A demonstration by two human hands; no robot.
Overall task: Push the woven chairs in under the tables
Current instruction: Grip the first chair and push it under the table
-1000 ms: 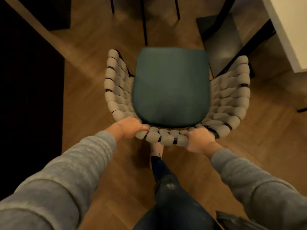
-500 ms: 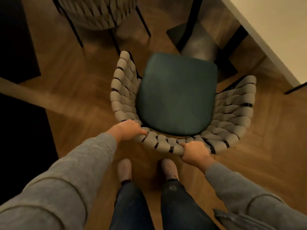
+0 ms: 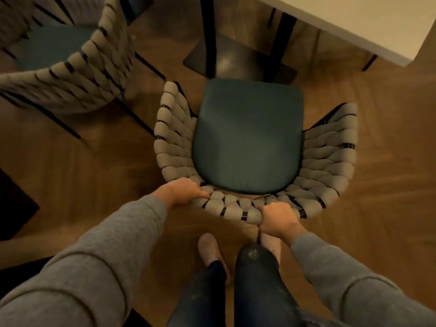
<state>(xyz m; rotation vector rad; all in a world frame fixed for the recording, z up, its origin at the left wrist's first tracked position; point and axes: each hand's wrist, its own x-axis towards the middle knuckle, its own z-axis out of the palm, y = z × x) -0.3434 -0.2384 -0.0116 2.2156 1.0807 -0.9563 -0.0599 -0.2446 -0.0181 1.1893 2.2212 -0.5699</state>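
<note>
Woven chair (image 3: pixel 250 142) gripped at its back rim by left hand (image 3: pixel 182 191) and right hand (image 3: pixel 276 217), both curled over the weave, not yet under the pale surface (image 3: pixel 354 22); best pushed straight and evenly, legs kept off the black base plate (image 3: pixel 238 60).

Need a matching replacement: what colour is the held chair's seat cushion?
The seat cushion is dark teal; head view.

We see the woven chair (image 3: pixel 330 166) at frame centre, the table (image 3: pixel 354 24) at upper right, its base (image 3: pixel 236 60) just above the chair, a second chair (image 3: pixel 70 90) at upper left, and our left hand (image 3: pixel 181 191) and right hand (image 3: pixel 277 218) on the back rim below.
</note>
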